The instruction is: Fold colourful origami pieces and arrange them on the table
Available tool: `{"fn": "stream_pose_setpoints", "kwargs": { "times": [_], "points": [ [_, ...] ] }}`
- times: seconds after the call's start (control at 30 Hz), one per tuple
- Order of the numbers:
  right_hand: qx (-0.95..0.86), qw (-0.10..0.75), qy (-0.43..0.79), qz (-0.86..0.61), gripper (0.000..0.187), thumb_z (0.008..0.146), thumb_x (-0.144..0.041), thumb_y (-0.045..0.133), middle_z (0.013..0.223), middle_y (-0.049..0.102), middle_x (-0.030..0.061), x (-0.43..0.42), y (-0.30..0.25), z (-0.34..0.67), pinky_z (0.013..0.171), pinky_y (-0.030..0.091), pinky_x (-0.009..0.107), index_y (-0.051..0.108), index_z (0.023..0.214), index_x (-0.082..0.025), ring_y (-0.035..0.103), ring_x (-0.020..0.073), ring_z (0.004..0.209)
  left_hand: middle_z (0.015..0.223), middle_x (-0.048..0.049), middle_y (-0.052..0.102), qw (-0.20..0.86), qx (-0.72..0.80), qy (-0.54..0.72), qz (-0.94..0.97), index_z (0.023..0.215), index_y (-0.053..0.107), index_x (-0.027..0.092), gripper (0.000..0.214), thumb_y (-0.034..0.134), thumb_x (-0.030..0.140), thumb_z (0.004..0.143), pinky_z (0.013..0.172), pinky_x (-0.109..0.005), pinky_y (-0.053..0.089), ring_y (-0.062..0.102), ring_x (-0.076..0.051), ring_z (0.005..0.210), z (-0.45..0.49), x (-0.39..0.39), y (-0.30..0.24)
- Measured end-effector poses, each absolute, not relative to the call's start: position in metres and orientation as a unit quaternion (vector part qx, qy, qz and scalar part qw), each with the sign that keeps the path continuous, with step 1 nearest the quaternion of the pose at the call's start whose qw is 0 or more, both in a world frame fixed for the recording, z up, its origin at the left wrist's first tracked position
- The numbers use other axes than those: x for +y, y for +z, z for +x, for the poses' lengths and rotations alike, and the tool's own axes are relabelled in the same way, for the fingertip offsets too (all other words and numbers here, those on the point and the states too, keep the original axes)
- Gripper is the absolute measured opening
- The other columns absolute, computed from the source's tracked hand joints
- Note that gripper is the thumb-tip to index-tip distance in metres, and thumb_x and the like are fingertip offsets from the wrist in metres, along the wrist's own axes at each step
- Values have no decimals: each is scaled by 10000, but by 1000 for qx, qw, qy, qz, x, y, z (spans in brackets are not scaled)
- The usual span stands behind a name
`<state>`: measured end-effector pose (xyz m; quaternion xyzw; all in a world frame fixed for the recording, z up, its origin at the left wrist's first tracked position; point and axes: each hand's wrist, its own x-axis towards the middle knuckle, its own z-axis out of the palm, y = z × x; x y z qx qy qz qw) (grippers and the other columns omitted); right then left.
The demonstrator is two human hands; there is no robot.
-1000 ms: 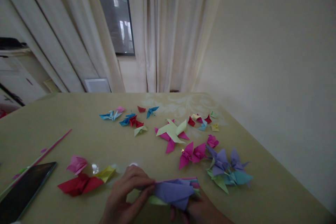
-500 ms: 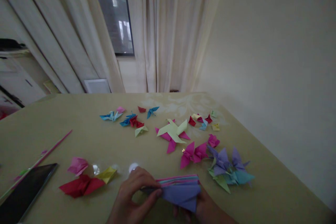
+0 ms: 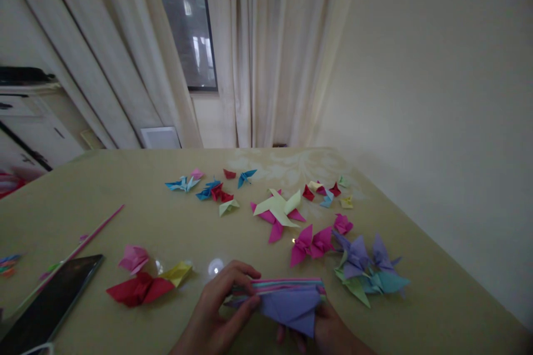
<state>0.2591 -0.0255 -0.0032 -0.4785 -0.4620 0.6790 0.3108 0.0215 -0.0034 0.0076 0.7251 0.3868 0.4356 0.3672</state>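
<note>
A stack of coloured paper sheets (image 3: pixel 287 287) with a folded purple sheet (image 3: pixel 291 309) on top lies at the near edge of the table. My left hand (image 3: pixel 220 313) pinches the left end of the purple sheet between thumb and fingers. Under the stack's right side, my right hand (image 3: pixel 328 333) supports it, with only fingertips and wrist showing. Purple, blue and green paper flowers (image 3: pixel 366 269) lie just right of the stack, and magenta flowers (image 3: pixel 312 241) sit behind it.
A dark tablet (image 3: pixel 50 302) and a pink stick (image 3: pixel 79 244) lie at the left. Red, pink and yellow folded pieces (image 3: pixel 141 280) sit left of my hands. A green-and-magenta pinwheel (image 3: pixel 278 211) and small cranes (image 3: pixel 208 188) lie further back on the tan table (image 3: pixel 145 222).
The purple sheet has been drawn flatter and lower over the stack, exposing the striped sheet edges. Both hands have shifted slightly right.
</note>
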Motion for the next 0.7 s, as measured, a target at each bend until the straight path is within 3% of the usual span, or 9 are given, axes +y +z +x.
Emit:
{"fn": "stream_pose_setpoints", "kwargs": {
  "times": [0.17, 0.23, 0.3, 0.33, 0.4, 0.47, 0.53, 0.67, 0.7],
  "points": [
    [-467, 328, 671, -474, 742, 777, -829, 638, 685, 718, 78, -26, -15, 261, 536, 423, 246, 833, 919, -128, 449, 108, 485, 1074, -83, 770, 396, 379, 444, 708, 891, 690, 224, 135, 700, 313, 993, 772, -255, 600, 762, -199, 920, 22, -1, 2],
    [-459, 348, 696, -429, 959, 789, -981, 427, 656, 706, 96, -26, -21, 261, 520, 410, 246, 827, 874, -113, 442, 112, 469, 1015, -76, 780, 417, 377, 450, 695, 843, 666, 217, 176, 719, 312, 982, 739, -249, 602, 765, -195, 876, 22, 1, -1],
    [-450, 373, 724, -367, 1227, 686, -1107, 166, 673, 715, 124, -25, -25, 263, 487, 379, 246, 823, 909, -95, 445, 114, 452, 933, -58, 781, 418, 380, 457, 687, 800, 652, 214, 209, 740, 305, 967, 708, -239, 596, 757, -183, 816, 23, 1, -4],
    [-454, 382, 728, -343, 1292, 610, -1143, 147, 699, 725, 130, -25, -26, 264, 474, 367, 246, 821, 949, -94, 451, 114, 448, 890, -47, 775, 412, 382, 461, 687, 789, 652, 215, 215, 749, 303, 960, 689, -232, 591, 750, -176, 783, 23, 1, -5],
    [-491, 369, 711, -342, 1196, 542, -1141, 415, 767, 747, 118, -26, -25, 267, 476, 377, 244, 818, 1008, -116, 478, 113, 472, 836, -32, 765, 398, 386, 464, 691, 792, 667, 218, 208, 757, 315, 952, 663, -224, 586, 739, -169, 741, 25, 0, -5],
    [-522, 328, 673, -409, 901, 633, -969, 697, 784, 747, 84, -28, -22, 270, 520, 423, 241, 827, 980, -148, 502, 113, 516, 792, -23, 758, 380, 394, 459, 700, 788, 682, 222, 219, 763, 351, 946, 638, -220, 582, 730, -167, 705, 26, -1, -2],
    [-518, 303, 641, -479, 713, 770, -850, 719, 755, 736, 64, -30, -17, 271, 549, 449, 238, 819, 891, -155, 501, 110, 526, 800, -18, 770, 370, 413, 427, 714, 858, 714, 238, 192, 792, 403, 918, 647, -224, 590, 736, -175, 716, 23, 1, 5],
    [-505, 302, 624, -515, 737, 831, -875, 621, 727, 726, 47, -30, -6, 268, 548, 441, 224, 769, 803, -153, 482, 98, 516, 1070, -66, 808, 370, 520, 370, 675, 1241, 659, 270, 410, 654, 573, 965, 747, -313, 646, 783, -241, 923, -23, 21, 18],
    [-507, 296, 621, -520, 742, 829, -881, 615, 716, 718, 42, -29, -3, 268, 560, 448, 223, 767, 789, -156, 487, 102, 526, 1080, -83, 805, 345, 561, 374, 653, 1216, 653, 252, 445, 573, 622, 984, 801, -356, 654, 787, -259, 949, -45, 27, 18]
  ]
}}
